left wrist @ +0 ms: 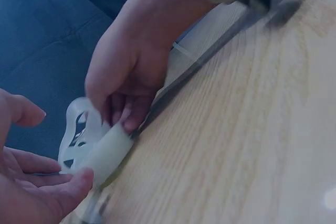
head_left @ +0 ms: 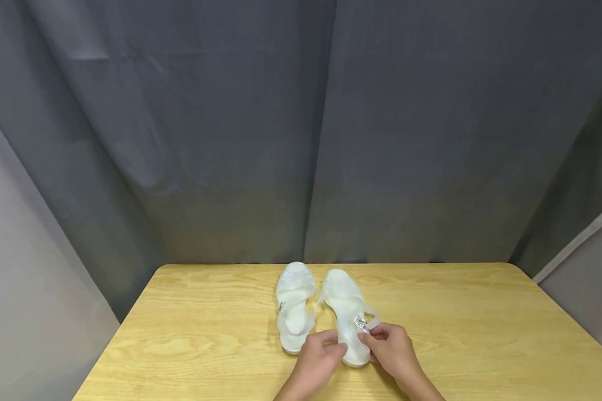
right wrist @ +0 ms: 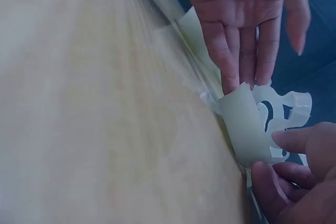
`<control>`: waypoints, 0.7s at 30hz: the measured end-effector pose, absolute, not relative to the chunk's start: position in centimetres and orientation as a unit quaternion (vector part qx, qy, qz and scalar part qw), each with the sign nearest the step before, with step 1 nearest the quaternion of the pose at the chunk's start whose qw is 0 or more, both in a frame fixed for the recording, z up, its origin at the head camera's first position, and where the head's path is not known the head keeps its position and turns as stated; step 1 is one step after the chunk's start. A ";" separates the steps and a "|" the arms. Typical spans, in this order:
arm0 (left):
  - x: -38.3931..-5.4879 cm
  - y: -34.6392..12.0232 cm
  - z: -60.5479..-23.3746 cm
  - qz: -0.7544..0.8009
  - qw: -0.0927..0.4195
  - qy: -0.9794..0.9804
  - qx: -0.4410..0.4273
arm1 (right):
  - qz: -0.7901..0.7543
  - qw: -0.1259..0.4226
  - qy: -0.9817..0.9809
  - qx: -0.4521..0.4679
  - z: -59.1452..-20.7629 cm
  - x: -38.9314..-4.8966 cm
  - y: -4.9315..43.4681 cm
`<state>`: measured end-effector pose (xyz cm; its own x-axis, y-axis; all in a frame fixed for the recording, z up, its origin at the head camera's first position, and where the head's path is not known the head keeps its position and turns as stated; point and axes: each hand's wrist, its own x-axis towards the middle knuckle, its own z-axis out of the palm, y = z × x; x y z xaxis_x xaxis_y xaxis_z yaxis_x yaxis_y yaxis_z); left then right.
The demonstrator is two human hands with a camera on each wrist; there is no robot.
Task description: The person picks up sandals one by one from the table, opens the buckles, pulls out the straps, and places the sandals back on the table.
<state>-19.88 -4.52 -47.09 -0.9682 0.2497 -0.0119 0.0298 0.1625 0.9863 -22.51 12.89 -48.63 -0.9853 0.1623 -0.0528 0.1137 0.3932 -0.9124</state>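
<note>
On the wooden table lie two pale, translucent white sandals, toes away from me. The right-hand sandal (head_left: 350, 328) has a silver buckle (head_left: 360, 321) and a loose strap (head_left: 372, 318). My left hand (head_left: 317, 356) touches this sandal's left edge near the heel; its fingers look mostly straight in the right wrist view. On the opposite edge, my right hand (head_left: 392, 350) pinches the sandal beside the buckle, with curled fingers partly hidden behind it. Both hands meet the sandal (right wrist: 244, 124) in the right wrist view. Left of them rests the other sandal (head_left: 295, 309), untouched.
The light wood table (head_left: 205, 334) ends just beyond the sandals' toes. Behind it hangs a dark grey curtain (head_left: 231, 139). Pale panels stand at the left (head_left: 25, 278) and the right (head_left: 592, 289).
</note>
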 end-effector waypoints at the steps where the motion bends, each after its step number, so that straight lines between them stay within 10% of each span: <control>1: -20.0 -4.4 -47.1 0.641 0.088 0.756 0.096 | 0.542 0.024 -0.836 -0.082 -48.6 -22.9 12.8; 21: -21.2 -4.6 -47.2 0.627 0.054 0.769 0.111 | 0.499 0.059 -0.864 -0.038 -49.2 -25.7 11.1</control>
